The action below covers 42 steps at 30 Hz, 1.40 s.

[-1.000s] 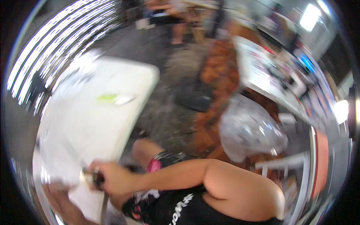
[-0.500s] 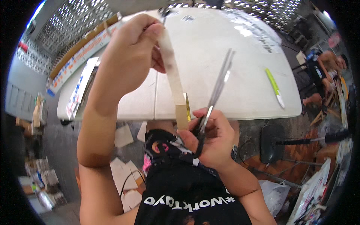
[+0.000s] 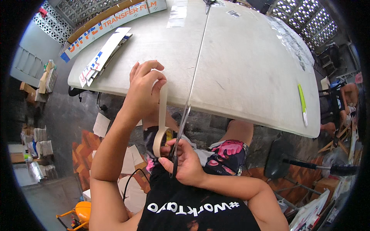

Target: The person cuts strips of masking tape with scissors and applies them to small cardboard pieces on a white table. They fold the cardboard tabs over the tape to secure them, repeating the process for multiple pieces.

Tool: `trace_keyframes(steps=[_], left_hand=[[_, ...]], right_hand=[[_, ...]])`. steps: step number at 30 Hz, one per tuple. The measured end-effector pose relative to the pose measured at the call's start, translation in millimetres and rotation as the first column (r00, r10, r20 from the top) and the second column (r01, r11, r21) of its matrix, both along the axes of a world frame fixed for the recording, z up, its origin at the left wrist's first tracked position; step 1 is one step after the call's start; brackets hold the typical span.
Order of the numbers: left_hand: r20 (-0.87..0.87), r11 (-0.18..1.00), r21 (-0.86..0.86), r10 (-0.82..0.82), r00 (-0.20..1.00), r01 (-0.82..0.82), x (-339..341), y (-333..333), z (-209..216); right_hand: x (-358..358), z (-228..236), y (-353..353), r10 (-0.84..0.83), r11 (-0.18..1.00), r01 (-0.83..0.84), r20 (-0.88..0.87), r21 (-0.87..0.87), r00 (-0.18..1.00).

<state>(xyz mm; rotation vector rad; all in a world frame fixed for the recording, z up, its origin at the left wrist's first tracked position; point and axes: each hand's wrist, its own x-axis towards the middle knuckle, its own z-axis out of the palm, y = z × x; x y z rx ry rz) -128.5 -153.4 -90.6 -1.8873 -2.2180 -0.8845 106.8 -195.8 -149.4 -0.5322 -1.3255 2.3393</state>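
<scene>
My left hand (image 3: 146, 90) is raised by the table's near edge, thumb and forefinger closed on the loose end of a strip of masking tape (image 3: 163, 106). The strip hangs almost straight down to its beige roll (image 3: 158, 143). In front of my body, my right hand (image 3: 187, 163) holds both that roll and a pair of scissors (image 3: 182, 133). The scissors' dark handle lies against the palm and fingers, the metal blades pointing up and away, close to the right of the strip. Part of the roll is hidden behind the fingers.
The white folding table (image 3: 246, 73) stands ahead. It bears a green marker (image 3: 302, 104) at the right, flat cardboard pieces (image 3: 106, 54) and a long box (image 3: 115, 23) at the left. Paper sheets (image 3: 129, 161) litter the floor. Another person (image 3: 345, 98) sits far right.
My left hand has come down toward me, and the stretch of tape between the hands looks shorter. The roll has turned to show its side. The whole view has shifted.
</scene>
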Motion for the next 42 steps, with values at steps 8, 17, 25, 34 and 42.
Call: trace_keyframes(steps=[8,17,25,34,42], left_hand=[[0.225,0.997,-0.021,0.071,0.972,-0.068,-16.5,11.8,-12.5],[0.214,0.867,0.330,0.316,0.925,-0.372,-22.3,-11.0,-20.5],[0.847,0.971,-0.237,0.221,0.483,-0.029,80.1,-122.7,-21.4],[0.932,0.961,-0.204,0.249,0.265,-0.186,102.5,-139.9,-40.8],[0.895,0.971,-0.114,0.192,0.402,-0.210,112.3,-127.9,-47.1]], right_hand=[[-14.6,-6.6,-5.1,0.030,0.984,-0.044,-0.083,-0.171,0.996],[-12.1,-11.3,3.8,0.051,0.994,-0.058,-0.078,-0.096,0.996],[-14.5,-8.4,16.6,0.170,0.979,-0.175,-0.055,-0.101,0.984],[-18.1,83.5,135.0,-0.380,0.316,-0.016,0.142,0.949,0.914],[-140.8,52.7,190.2,-0.525,-0.123,-0.271,0.169,0.955,0.834]])
